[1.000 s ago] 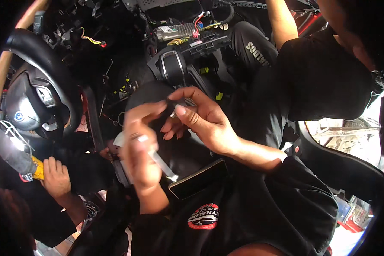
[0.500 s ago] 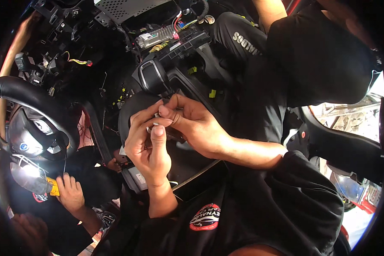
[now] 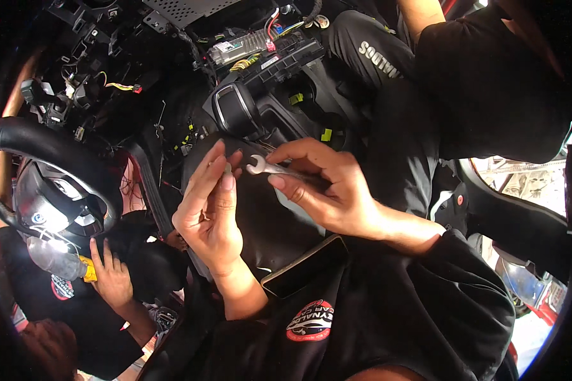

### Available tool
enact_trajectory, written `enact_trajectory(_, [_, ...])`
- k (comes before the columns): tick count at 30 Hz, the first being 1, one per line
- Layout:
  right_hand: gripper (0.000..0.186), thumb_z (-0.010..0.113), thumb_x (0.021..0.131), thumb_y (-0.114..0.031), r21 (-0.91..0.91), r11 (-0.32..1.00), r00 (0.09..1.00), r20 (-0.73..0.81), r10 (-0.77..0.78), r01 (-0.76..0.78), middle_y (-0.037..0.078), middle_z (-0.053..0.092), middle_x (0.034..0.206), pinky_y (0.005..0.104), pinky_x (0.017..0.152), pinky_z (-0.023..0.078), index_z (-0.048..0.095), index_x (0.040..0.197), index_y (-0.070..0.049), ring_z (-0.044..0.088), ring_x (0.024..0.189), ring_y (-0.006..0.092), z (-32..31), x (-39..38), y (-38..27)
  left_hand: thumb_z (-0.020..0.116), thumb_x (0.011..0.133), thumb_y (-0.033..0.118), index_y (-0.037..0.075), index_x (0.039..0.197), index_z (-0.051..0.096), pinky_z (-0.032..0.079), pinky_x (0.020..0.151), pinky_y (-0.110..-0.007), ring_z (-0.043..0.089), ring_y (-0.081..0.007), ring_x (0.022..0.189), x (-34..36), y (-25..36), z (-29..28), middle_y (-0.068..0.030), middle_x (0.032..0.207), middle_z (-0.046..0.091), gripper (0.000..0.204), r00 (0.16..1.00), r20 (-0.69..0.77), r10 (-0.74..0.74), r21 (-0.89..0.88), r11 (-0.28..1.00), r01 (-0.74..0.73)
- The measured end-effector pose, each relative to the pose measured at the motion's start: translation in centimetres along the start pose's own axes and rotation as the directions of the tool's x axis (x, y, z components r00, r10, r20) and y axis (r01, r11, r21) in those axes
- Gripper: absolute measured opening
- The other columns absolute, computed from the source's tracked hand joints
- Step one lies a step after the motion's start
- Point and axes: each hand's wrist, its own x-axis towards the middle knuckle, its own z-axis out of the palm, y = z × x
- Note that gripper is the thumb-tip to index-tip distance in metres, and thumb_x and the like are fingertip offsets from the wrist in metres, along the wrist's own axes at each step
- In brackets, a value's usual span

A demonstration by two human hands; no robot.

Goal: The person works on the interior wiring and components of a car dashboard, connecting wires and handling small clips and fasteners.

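My right hand [image 3: 340, 193] grips a small silver open-end wrench [image 3: 257, 166] between thumb and fingers, its forked end pointing left. Just left of that fork, my left hand [image 3: 211, 216] is raised with thumb and fingers pinched together at the tips. A tiny pale piece [image 3: 228, 167] shows at the pinch, too small to name. The wrench and the left fingertips are slightly apart. On my lap, below both hands, lies a dark flat phone [image 3: 305, 267].
Beyond my hands stands a gear selector [image 3: 235, 108], with a silver electronic module [image 3: 238, 49] and loose wiring behind it. A steering wheel [image 3: 44, 136] is at left. Near it a co-worker's hand [image 3: 113, 279] holds a lit yellow-and-grey lamp [image 3: 67, 261]. Another person's dark-trousered leg [image 3: 394, 120] is at right.
My hands have moved apart, and the wrench now shows in the right one. The left hand has shifted slightly left. The co-worker's fingers have loosened and spread on the lamp.
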Motion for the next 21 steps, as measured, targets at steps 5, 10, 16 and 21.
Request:
enact_trajectory(5, [0.018,0.070,0.093,-0.011,-0.161,0.985,0.994,-0.077,-0.073,0.060,0.013,0.066,0.073,0.0332,0.053,0.048,0.065,0.109,-0.004,0.067,0.060,0.0234,-0.4,0.0,-0.3,0.069,0.091,-0.002,-0.004,0.138,0.054,0.057,0.090,-0.031,0.071,-0.0257,0.103,0.1,0.5,0.4,-0.0240,0.119,0.069,0.049,0.996,-0.045,-0.075,-0.105,0.992,0.070])
enact_trajectory(10, [0.012,0.069,0.092,-0.013,-0.385,0.909,0.987,0.036,-0.157,0.158,0.015,0.064,0.065,0.0403,0.049,0.048,0.066,0.102,-0.006,0.066,0.057,0.0339,-1.3,0.9,-2.0,0.073,0.090,0.001,-0.005,0.137,0.056,0.056,0.091,-0.029,0.071,-0.0216,0.101,0.1,0.6,-0.5,-0.0229,0.118,0.070,0.050,0.985,0.034,-0.167,-0.206,0.964,0.170])
enact_trajectory(16, [0.011,0.067,0.092,-0.018,-0.459,0.876,0.989,0.063,-0.133,0.147,0.015,0.062,0.060,0.0438,0.051,0.051,0.068,0.097,-0.008,0.066,0.057,0.0347,-1.1,1.9,-3.0,0.077,0.085,0.002,-0.004,0.125,0.067,0.052,0.089,-0.026,0.068,-0.0175,0.099,-0.1,0.3,-0.8,-0.0193,0.114,0.071,0.041,0.990,0.041,-0.132,-0.080,0.988,0.135])
enact_trajectory(21, [0.013,0.070,0.092,-0.008,-0.474,0.847,0.970,0.141,-0.199,0.243,0.014,0.065,0.065,0.0340,0.046,0.046,0.069,0.103,-0.002,0.066,0.054,0.0287,-1.2,1.9,-3.6,0.078,0.084,0.002,-0.004,0.124,0.068,0.049,0.090,-0.026,0.067,-0.0175,0.100,-0.1,0.2,-0.8,-0.0168,0.109,0.072,0.041,0.991,0.069,-0.117,-0.023,0.993,0.118])
